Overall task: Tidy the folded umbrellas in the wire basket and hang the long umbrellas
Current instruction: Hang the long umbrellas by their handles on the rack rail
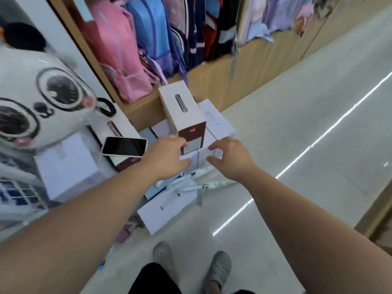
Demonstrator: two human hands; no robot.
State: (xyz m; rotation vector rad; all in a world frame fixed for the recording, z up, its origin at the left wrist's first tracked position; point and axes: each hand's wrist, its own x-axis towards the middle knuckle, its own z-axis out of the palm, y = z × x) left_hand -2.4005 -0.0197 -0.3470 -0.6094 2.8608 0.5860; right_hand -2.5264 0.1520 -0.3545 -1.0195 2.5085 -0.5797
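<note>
My left hand and my right hand reach side by side to two white boxes at the front of a stack. Each hand has fingers on top and the thumb below the near end of one box, gripping it. A taller white box with a brown end stands on the stack just behind my fingers. Below my hands, pale blue and white long umbrellas stick out sideways, blurred. At the far left a white wire grid shows with dark blue things behind it.
A phone lies on a box to the left, beside a big white plush toy. More white boxes sit lower down. Backpacks hang on the wooden shelf behind. Pale tiled floor opens to the right; my feet are below.
</note>
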